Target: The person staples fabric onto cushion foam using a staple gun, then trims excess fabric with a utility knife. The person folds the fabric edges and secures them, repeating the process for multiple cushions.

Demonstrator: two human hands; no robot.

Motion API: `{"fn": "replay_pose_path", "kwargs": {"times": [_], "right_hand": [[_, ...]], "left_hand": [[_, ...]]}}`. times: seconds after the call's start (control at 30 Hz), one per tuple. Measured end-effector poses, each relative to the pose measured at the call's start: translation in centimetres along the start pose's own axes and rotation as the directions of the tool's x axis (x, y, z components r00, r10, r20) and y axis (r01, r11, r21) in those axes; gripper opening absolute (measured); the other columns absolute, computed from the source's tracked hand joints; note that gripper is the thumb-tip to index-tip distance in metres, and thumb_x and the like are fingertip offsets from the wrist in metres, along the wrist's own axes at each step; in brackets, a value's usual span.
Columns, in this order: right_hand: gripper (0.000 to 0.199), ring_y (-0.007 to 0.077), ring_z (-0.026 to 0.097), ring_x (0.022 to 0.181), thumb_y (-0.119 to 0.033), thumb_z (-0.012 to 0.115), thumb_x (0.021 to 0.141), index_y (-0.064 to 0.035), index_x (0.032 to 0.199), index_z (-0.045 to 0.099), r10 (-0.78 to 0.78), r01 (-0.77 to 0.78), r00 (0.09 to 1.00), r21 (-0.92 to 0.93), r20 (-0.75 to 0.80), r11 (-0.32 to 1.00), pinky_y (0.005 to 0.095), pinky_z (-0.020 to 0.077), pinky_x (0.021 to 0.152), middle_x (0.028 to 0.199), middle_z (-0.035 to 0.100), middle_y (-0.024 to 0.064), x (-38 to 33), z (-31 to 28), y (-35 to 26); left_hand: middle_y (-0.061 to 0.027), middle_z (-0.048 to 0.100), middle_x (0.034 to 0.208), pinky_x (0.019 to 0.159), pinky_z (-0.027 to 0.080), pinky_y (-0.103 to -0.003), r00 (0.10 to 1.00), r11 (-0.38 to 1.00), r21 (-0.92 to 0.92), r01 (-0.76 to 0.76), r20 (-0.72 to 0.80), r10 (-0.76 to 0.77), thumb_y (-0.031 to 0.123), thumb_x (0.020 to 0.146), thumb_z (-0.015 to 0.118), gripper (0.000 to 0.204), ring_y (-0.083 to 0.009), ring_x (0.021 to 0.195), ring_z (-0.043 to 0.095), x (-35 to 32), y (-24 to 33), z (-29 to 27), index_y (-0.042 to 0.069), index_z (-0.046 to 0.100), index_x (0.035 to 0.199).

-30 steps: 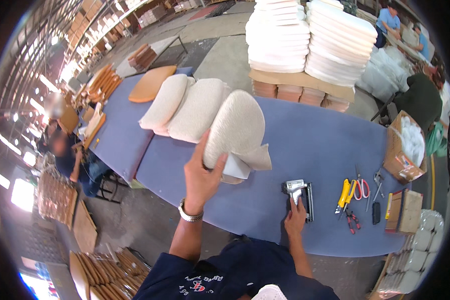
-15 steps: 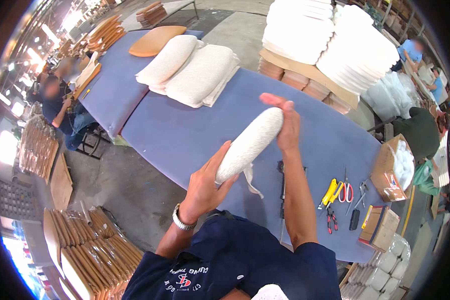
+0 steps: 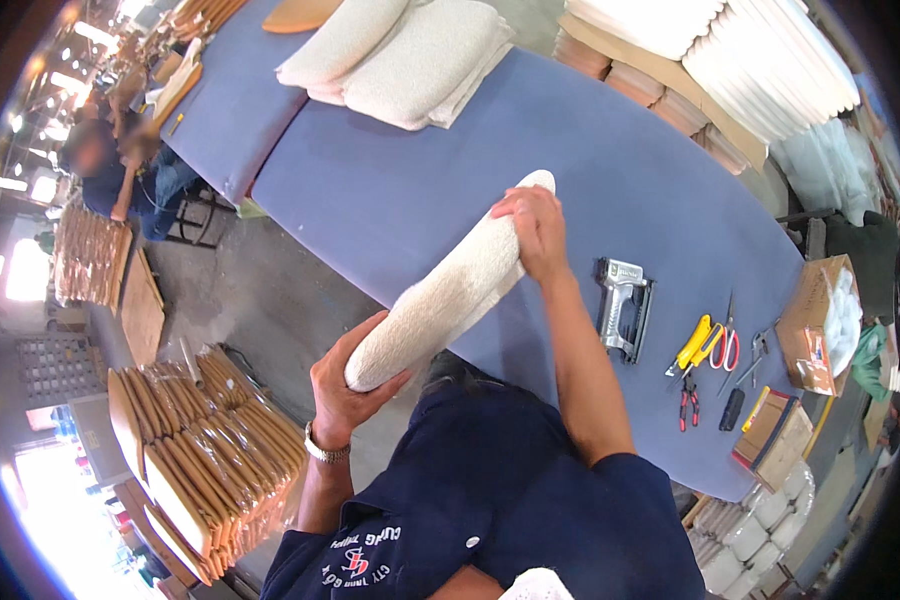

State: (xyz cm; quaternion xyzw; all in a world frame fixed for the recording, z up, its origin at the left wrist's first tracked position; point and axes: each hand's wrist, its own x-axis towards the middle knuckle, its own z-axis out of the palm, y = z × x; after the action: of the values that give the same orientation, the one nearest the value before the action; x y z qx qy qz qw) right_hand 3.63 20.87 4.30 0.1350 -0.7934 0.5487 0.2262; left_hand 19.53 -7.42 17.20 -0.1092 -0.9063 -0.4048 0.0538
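Held up edge-on before me, a cream fabric-covered cushion pad (image 3: 440,295) slants from lower left to upper right. Its near, lower end rests in my left hand (image 3: 342,385), fingers and thumb on either side. My right hand (image 3: 536,232) is closed over the far end, fingers bent across the fabric. On the blue-covered table, right of my right forearm, lies a silver staple gun (image 3: 625,308). More cream padded pieces (image 3: 415,60) are stacked farther off on the table.
Yellow-handled tool (image 3: 694,342), scissors (image 3: 727,348), red-handled pliers (image 3: 689,404) and a cardboard box (image 3: 808,335) with white stuffing are at right. Wrapped brown panels (image 3: 200,450) stand at lower left. White stacks (image 3: 770,80) rise at far right. A co-worker (image 3: 120,185) sits at left.
The cushion pad has swung lower and toward the left. My right hand went from lying flat along its end to curling over it. The staple gun, earlier hidden by my arm, now shows.
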Motion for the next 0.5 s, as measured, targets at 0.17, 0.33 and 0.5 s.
{"fn": "replay_pose_path", "kwargs": {"times": [0.17,0.33,0.5], "right_hand": [[0.041,0.0288,0.065,0.105,-0.027,0.046,0.102,-0.0002,0.089,0.075,0.198,-0.196,0.98,0.118,-0.005,0.973,0.0439,0.0443,0.101,0.094,0.074,0.0114,0.7,-1.0,6.7],[0.051,0.0244,0.067,0.088,-0.036,0.05,0.102,0.0045,0.08,0.073,0.716,-0.694,0.671,0.504,0.193,0.514,0.0358,0.0501,0.082,0.086,0.072,0.0138,1.3,-0.8,8.5],[0.055,0.0199,0.059,0.068,-0.041,0.051,0.103,0.0017,0.071,0.066,0.504,-0.429,0.864,0.554,0.021,0.713,0.0349,0.0466,0.068,0.071,0.065,0.0118,3.1,0.0,8.1]], "left_hand": [[-0.0143,0.073,0.126,0.098,0.057,-0.039,0.998,0.999,-0.037,-0.032,-0.059,0.03,0.016,0.064,0.097,0.069,-0.0285,0.114,0.072,-3.2,-3.7,1.4,0.005,0.069,0.126],[-0.0136,0.073,0.126,0.099,0.056,-0.04,0.993,0.999,-0.045,-0.014,-0.118,0.009,0.02,0.062,0.099,0.071,-0.0281,0.116,0.071,-5.8,-7.4,2.0,0.003,0.071,0.124],[-0.0106,0.075,0.12,0.099,0.055,-0.037,0.947,0.914,-0.359,0.191,-0.179,-0.268,0.033,0.063,0.1,0.077,-0.0206,0.112,0.07,-7.8,-9.0,1.9,0.001,0.071,0.125]]}}
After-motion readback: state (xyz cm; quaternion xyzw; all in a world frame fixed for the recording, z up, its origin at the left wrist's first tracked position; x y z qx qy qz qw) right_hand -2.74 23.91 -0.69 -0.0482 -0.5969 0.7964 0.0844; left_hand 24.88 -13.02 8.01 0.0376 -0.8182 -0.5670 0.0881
